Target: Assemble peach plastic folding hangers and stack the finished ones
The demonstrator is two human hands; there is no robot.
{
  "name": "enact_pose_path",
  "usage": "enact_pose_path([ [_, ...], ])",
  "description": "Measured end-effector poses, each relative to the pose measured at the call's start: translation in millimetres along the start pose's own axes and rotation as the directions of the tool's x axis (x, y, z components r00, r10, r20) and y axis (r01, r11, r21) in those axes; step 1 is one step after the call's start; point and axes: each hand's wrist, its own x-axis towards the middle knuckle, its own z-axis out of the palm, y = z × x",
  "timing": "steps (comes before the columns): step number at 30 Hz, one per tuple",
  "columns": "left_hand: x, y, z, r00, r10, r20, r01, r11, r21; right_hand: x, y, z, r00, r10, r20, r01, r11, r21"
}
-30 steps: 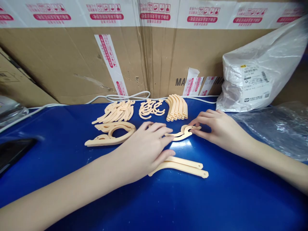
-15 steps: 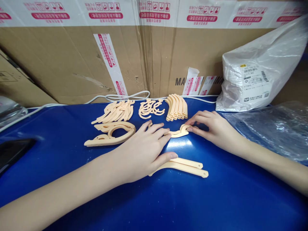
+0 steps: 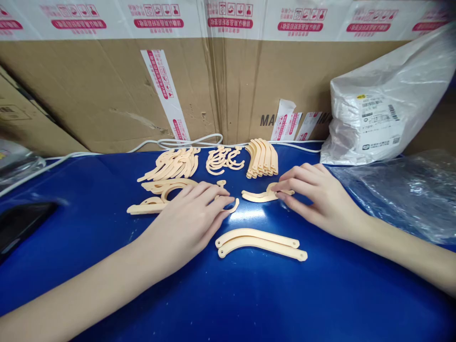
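My left hand (image 3: 199, 206) has its fingers closed over a cream plastic hanger hook (image 3: 234, 206), whose curved tip and knob end stick out. To its right, the thumb and fingers of my right hand (image 3: 317, 194) pinch short curved cream hanger pieces (image 3: 254, 195) lying on the table; the far ends are partly covered by the fingers. Two long curved hanger arms (image 3: 260, 240) rest side by side nearer me. Folded hanger parts with a round opening (image 3: 146, 208) lie left of my left hand, partly hidden by it.
Along the back lie piles of short arms (image 3: 174, 164), hooks (image 3: 217, 161) and stacked long arms (image 3: 261, 159). Behind stand cardboard boxes (image 3: 114, 85) and a white cable (image 3: 142, 145). A white bag (image 3: 377, 109), clear plastic (image 3: 399, 194) and a black phone (image 3: 24, 228) flank the blue table (image 3: 249, 299).
My left hand has drawn back to the left, uncovering the two long arms and closing over the hook. My right hand has shifted slightly, still gripping the short pieces.
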Motion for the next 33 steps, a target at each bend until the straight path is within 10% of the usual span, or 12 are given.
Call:
enact_pose_path([
  [12,-10,-15,15.7,0.936,0.311,-0.163,-0.258,0.924,0.283,-2,-9,16,0.991,-0.113,0.069,0.1,0.982,0.159],
  [21,-10,-8,14.6,0.929,0.346,-0.129,-0.271,0.876,0.4,-2,-13,13,0.992,-0.12,0.045,0.109,0.975,0.195],
  [28,-18,-6,5.3,0.856,0.376,-0.354,-0.241,0.897,0.371,-4,-15,9,0.991,-0.135,-0.016,0.135,0.963,0.233],
  [33,-23,6,-3.4,0.775,0.525,-0.352,-0.402,0.839,0.367,-5,-31,0,0.984,0.16,0.079,-0.174,0.753,0.635],
])
